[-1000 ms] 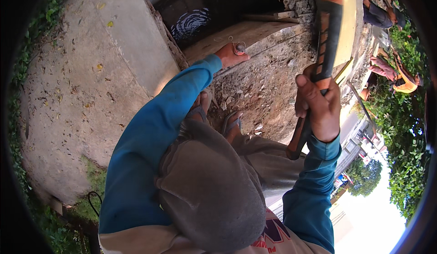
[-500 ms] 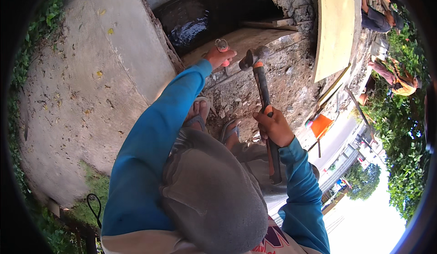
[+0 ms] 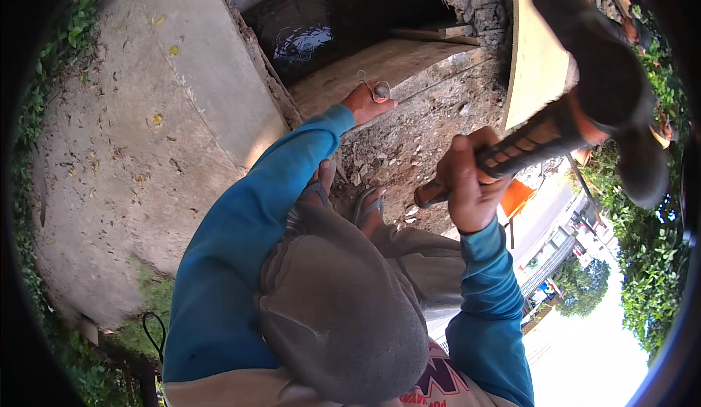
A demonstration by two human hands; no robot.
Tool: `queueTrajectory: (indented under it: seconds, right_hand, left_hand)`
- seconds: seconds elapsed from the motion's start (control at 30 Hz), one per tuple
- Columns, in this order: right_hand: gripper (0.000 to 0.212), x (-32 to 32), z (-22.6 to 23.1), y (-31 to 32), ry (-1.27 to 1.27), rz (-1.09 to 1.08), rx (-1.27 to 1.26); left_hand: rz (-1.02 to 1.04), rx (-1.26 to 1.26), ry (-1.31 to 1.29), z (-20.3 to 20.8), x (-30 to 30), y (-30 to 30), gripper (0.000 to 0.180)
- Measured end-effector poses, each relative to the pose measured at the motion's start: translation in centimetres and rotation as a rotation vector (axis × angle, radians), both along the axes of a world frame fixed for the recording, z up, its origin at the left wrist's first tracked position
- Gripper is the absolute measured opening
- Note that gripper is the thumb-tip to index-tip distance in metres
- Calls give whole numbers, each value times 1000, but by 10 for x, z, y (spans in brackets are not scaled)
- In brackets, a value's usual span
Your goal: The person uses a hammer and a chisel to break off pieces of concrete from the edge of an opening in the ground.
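Closest: hammer (image 3: pixel 573 121) up in the air, head looming near the lens. Long axis slants from butt at lower left to head at upper right; head sits crosswise, one end to upper left, other to lower right. Right hand (image 3: pixel 473 188) clenched around the handle, butt sticking out left of the grip, head out to the right, well clear of the fingers.

Left hand (image 3: pixel 363 105) closed around a grey round-topped tool (image 3: pixel 380 92), seen nearly end-on, top toward camera, thin wire loop beside it. Lower end hidden; can't tell if it touches anything. Hammer head well apart from it.

Under that: rubbly soil (image 3: pixel 420 148), sandaled foot (image 3: pixel 370 206) on it. Concrete slab (image 3: pixel 139 122) left. Brown panel (image 3: pixel 391 64) borders dark water (image 3: pixel 321 24) with bright glints. Yellowish board (image 3: pixel 535 49) right, partly behind hammer.

Further off, outdoors: orange object (image 3: pixel 516 198), foliage (image 3: pixel 646 261), bright sky.
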State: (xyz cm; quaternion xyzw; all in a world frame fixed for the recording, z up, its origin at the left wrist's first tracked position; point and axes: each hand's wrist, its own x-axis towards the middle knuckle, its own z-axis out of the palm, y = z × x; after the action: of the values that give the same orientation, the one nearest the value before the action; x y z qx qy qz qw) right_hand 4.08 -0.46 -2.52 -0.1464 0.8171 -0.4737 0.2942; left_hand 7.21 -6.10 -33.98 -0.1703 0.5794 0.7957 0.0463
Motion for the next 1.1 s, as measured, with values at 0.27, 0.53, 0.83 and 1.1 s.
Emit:
queueTrajectory:
  seconds: [0.27,0.53,0.83,1.1]
  right_hand:
    - [22,-10,-24,42,-385,282,614]
    - [17,-34,47,-56,33,108,-223]
    - [25,5,-68,76,-451,257,659]
    - [22,-23,-33,21,-284,222,456]
  left_hand:
    - [136,75,65,-3,4,13,18]
    - [79,188,-75,-7,20,-11,25]
    - [152,119,36,-8,21,-5,27]
    - [568,343,-247,-9,29,-14,27]
